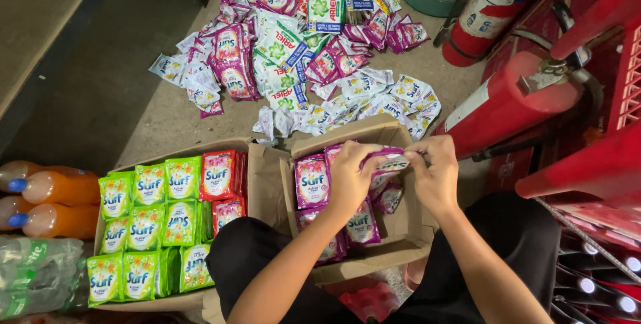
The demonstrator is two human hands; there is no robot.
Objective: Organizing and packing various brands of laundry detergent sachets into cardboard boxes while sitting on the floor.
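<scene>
We see a bare grey concrete floor, dim, with a dark bench edge far left and red fire extinguishers close on the right. A loose pile of sachets is spread on the floor at the far middle. Near right sits a small cardboard box holding purple sachets; our left hand and right hand meet above it, fingers pressed together, both pinching one purple sachet over the box's far rim. Near left, a wider cardboard box of green and red sachets touches it. Orange drink bottles line the left edge. Open floor lies only at the far left; the right side is tight
</scene>
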